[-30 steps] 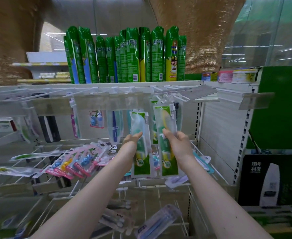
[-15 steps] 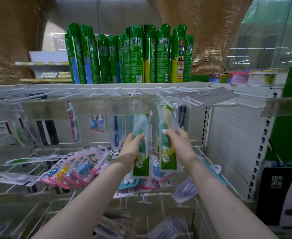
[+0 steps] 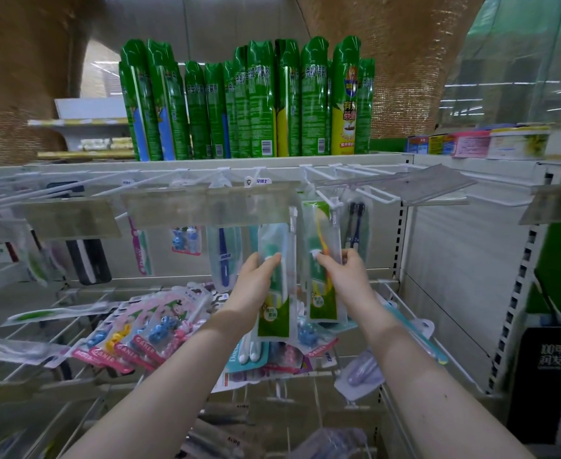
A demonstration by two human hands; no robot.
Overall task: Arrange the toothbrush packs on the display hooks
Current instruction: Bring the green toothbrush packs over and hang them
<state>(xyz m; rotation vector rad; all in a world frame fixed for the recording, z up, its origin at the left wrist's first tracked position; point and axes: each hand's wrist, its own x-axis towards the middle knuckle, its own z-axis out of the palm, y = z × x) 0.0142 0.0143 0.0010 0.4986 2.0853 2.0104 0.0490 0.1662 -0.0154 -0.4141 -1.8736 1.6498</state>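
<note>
2 green toothbrush packs hang upright, 1 in each grip. The left grip (image 3: 257,281) curls round the left pack (image 3: 274,326) at mid-height. The right grip (image 3: 350,276) pinches the right pack (image 3: 320,303), whose top meets a white hook (image 3: 331,202) near the right end of the top rail. The left pack's top is hidden behind a clear label strip (image 3: 206,210). Green spray cans (image 3: 262,101) stand on the shelf (image 3: 206,161) above.
</note>
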